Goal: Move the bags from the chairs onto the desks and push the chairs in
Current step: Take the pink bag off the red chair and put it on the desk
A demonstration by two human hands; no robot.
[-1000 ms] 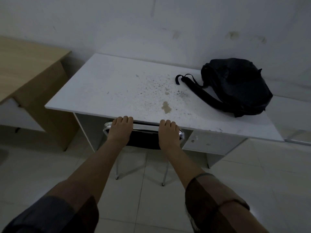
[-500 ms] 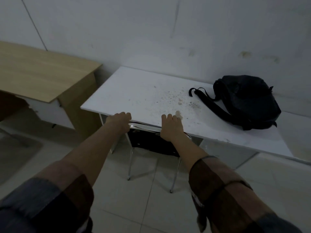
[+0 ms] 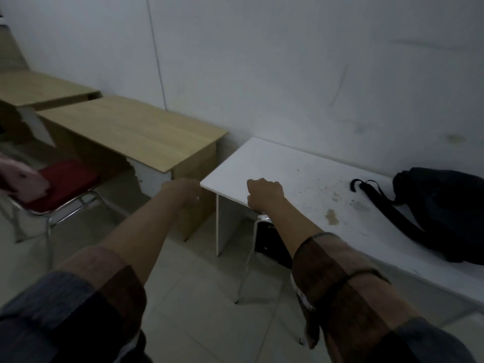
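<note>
- Hands first, head view: my right hand (image 3: pixel 265 193) has come off the chair back and now hovers at the front edge of the white counter (image 3: pixel 277 163), fingers loosely curled and grasping nothing that I can see.
- Left hand (image 3: pixel 186 191), at centre frame just left of the white counter's corner, is blurred; it looks relaxed and released, holding nothing, where a moment ago it rested on the chair back.
- Black chair (image 3: pixel 267 239) sits tucked under the white counter, only its chrome top rail and legs showing below my right forearm, so I judge that push finished.
- Black bag (image 3: pixel 442 210) lies on the white counter at the right edge of the frame, strap trailing toward the centre, in the same spot on the counter as before.
- My view has swung left since a second ago, and it now takes in the wooden counter (image 3: pixel 136 129) at upper left.
- Red chair (image 3: pixel 62 187) at the left edge stands pulled out from the wooden counter, and a pink bag (image 3: pixel 21 182), blurred, appears to rest on its seat.
- I judge this station done; the next one is that pink bag onto the wooden counter, then the red chair pushed in.
</note>
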